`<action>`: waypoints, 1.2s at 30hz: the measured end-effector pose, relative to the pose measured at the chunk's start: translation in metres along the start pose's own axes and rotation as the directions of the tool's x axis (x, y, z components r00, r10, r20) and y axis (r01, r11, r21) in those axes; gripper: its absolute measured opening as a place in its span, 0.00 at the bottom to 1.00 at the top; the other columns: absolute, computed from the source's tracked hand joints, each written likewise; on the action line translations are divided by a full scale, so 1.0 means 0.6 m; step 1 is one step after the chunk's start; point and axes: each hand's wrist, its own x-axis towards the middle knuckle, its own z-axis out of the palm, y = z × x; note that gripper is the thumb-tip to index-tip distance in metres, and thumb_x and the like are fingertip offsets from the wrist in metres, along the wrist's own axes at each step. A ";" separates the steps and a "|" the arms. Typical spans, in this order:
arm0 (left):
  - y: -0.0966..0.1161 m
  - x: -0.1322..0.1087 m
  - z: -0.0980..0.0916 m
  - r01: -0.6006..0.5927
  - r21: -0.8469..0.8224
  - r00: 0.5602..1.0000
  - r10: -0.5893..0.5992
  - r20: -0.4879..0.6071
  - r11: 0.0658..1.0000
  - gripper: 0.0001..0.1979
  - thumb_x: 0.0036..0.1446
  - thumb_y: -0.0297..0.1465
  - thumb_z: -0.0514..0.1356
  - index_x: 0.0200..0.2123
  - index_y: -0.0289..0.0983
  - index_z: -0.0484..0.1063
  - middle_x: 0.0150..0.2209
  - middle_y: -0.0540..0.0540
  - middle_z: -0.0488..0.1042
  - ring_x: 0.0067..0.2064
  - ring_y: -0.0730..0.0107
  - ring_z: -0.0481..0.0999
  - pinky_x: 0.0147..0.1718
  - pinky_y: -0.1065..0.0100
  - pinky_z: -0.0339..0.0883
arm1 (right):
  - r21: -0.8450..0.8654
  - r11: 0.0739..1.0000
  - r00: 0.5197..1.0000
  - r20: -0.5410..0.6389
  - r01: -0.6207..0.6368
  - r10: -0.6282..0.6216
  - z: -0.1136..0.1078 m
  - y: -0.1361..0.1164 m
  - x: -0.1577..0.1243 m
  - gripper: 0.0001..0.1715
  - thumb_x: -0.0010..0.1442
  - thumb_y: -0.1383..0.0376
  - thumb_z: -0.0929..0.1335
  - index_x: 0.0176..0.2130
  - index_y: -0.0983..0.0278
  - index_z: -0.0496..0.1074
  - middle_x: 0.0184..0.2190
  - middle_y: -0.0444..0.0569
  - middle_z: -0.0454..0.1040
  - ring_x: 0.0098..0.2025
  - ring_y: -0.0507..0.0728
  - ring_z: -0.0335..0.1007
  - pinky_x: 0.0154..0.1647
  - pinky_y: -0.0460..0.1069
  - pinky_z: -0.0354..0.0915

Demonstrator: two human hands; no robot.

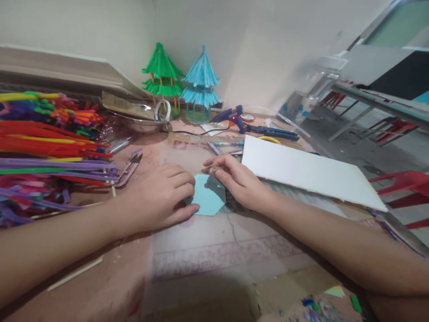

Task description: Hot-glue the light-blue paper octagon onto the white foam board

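A light-blue hexagonal card (208, 199) lies flat on the table in the middle of the head view, with a few small dark dots near its edges. My left hand (164, 197) grips the card's left edge, thumb at the near side and fingers curled together. Over the card's far right corner, my right hand (237, 179) pinches a small brownish piece (212, 170) between thumb and fingers. That piece is too small and blurred to name.
Pipe cleaners (50, 143) are heaped at left beside snips (130, 170). Behind stand a green tiered model (162, 71), a blue one (201, 80), a metal bowl (140, 120) and a glue gun (234, 117). A white board (308, 172) lies right; scraps (321, 308) lie near.
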 end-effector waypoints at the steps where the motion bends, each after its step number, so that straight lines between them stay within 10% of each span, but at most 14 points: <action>1: -0.001 0.000 0.001 -0.017 -0.006 1.000 0.017 0.010 1.000 0.19 0.70 0.43 0.52 0.36 0.37 0.76 0.39 0.41 0.80 0.42 0.55 0.78 0.44 0.55 0.71 | -0.021 1.000 1.000 0.006 0.004 -0.004 0.000 0.000 0.000 0.06 0.70 0.60 0.61 0.43 0.59 0.65 0.47 0.52 0.76 0.49 0.60 0.75 0.49 0.56 0.68; 15: 0.003 -0.001 0.006 -0.082 0.077 0.996 0.079 0.045 0.994 0.20 0.72 0.38 0.48 0.50 0.41 0.79 0.38 0.41 0.76 0.37 0.58 0.74 0.35 0.59 0.67 | -0.185 0.982 0.999 0.000 0.036 -0.036 -0.004 -0.003 0.001 0.07 0.67 0.63 0.64 0.43 0.61 0.69 0.30 0.45 0.74 0.31 0.55 0.69 0.33 0.49 0.61; 25: 0.002 0.001 0.005 -0.139 0.036 0.986 0.135 0.095 0.990 0.20 0.73 0.34 0.46 0.49 0.40 0.78 0.35 0.42 0.78 0.39 0.57 0.76 0.36 0.59 0.67 | -0.360 0.873 0.931 0.279 0.330 -0.236 0.001 -0.002 0.003 0.10 0.69 0.69 0.62 0.41 0.65 0.73 0.37 0.53 0.79 0.39 0.58 0.73 0.41 0.51 0.66; 36: 0.001 0.002 0.007 -0.135 0.037 0.988 0.132 0.085 0.990 0.21 0.73 0.35 0.46 0.51 0.40 0.78 0.37 0.41 0.80 0.39 0.56 0.77 0.37 0.57 0.69 | -0.397 0.866 0.941 0.268 0.304 -0.207 0.004 0.001 0.010 0.09 0.68 0.70 0.63 0.41 0.64 0.73 0.37 0.52 0.79 0.40 0.57 0.72 0.42 0.50 0.64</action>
